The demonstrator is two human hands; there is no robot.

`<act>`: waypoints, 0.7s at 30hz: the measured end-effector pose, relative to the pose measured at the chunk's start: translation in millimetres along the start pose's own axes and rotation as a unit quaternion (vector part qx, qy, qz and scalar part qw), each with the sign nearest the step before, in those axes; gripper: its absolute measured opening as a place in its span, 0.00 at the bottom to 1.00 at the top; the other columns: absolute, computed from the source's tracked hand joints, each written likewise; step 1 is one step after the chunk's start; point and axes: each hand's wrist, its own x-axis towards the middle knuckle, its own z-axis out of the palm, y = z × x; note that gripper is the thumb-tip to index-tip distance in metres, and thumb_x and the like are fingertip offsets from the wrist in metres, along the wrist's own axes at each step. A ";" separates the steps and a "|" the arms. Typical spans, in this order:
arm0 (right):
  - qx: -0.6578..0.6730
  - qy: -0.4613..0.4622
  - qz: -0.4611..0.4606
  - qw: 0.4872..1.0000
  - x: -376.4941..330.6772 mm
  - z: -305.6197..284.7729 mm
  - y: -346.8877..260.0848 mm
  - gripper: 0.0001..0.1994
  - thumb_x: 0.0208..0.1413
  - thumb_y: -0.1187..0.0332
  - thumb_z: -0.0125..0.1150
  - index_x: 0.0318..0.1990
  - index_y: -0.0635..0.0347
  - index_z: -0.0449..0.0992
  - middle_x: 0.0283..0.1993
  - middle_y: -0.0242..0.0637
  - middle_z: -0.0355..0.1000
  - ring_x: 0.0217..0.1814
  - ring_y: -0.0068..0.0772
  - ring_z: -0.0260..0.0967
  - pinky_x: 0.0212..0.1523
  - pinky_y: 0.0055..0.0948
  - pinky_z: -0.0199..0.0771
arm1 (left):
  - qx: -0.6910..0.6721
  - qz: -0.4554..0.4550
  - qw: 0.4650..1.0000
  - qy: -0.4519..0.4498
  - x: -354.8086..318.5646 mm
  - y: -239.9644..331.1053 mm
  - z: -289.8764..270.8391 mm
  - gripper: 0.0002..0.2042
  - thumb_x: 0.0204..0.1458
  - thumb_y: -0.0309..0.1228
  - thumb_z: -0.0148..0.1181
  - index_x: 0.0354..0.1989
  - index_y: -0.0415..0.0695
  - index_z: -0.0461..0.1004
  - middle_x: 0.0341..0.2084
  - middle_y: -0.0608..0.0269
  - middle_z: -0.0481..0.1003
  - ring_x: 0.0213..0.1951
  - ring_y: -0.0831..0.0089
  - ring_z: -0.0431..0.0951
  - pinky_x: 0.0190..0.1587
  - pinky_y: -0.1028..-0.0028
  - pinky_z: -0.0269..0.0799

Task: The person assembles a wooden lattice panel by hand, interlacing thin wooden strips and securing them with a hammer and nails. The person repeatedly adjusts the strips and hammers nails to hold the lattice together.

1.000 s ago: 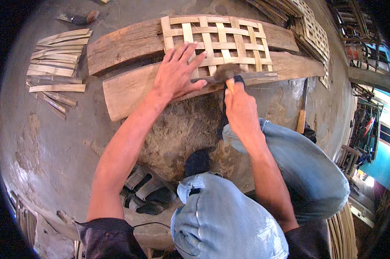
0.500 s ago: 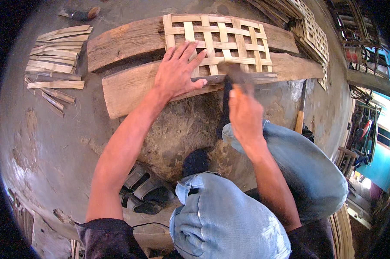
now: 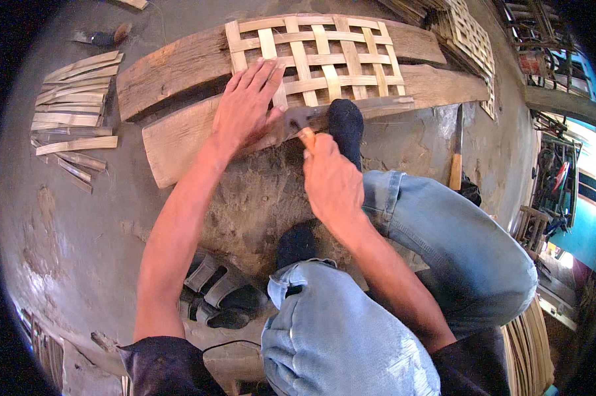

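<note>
A woven bamboo lattice [image 3: 324,59] lies across two wooden planks [image 3: 179,66] on the ground. My left hand [image 3: 245,105] presses flat on the lattice's near left edge, fingers spread. My right hand [image 3: 331,178] is closed on the wooden handle of a hammer [image 3: 300,123], whose dark head rests at the lattice's front strip. My dark-socked foot [image 3: 345,125] stands on the same strip just right of the hammer head. My knees in blue jeans fill the lower right.
A pile of split bamboo strips [image 3: 70,99] lies at the left. A knife with a wooden handle [image 3: 456,158] lies on the ground at the right. Black sandals [image 3: 222,297] sit under my left arm. More woven panels [image 3: 469,39] lean at the back right.
My right hand lifted the hammer and brought it back down onto the lattice's front strip. My left hand stays pressed on the lattice.
</note>
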 end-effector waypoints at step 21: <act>0.142 0.043 0.031 0.988 21.2 -12.4 30.5 0.09 0.67 0.67 0.51 0.45 0.65 0.66 0.30 0.62 0.74 0.36 0.69 0.73 0.33 0.58 0.70 | -0.046 0.006 0.999 0.016 -4.6 1.7 -8.4 0.37 0.53 0.56 0.58 0.71 0.57 0.60 0.70 0.57 0.59 0.72 0.60 0.56 0.72 0.58 0.50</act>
